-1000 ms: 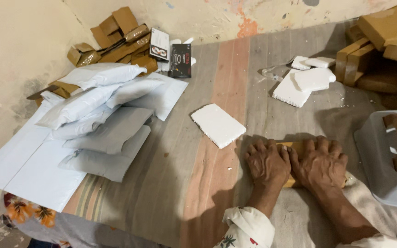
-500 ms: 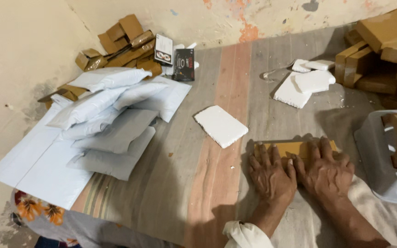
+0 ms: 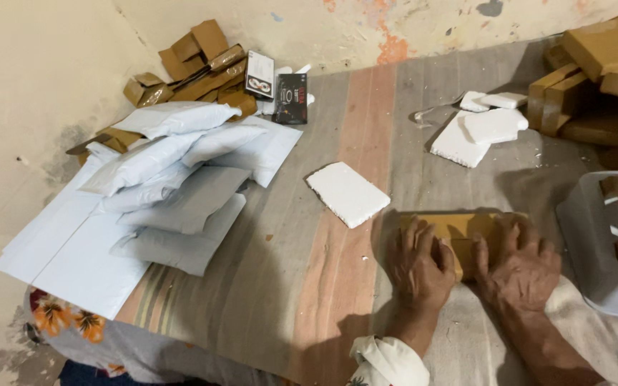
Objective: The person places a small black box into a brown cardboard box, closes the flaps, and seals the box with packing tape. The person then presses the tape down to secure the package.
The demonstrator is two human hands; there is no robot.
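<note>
striped cloth (image 3: 309, 236) covers the worktop. both hands, left hand (image 3: 418, 266) and right hand (image 3: 516, 266), press flat with fingers spread on a brown cardboard box (image 3: 459, 230). just left of the box lies a white foam slab (image 3: 347, 194), with grey mailer bags (image 3: 180, 179) further left.

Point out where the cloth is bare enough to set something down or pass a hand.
Bare cloth lies between the mailers and the left hand, below the foam slab. A second strip runs up the middle between the slab and the foam pieces. Crowded: the far left corner with cartons, the right edge with boxes and a bin.
</note>
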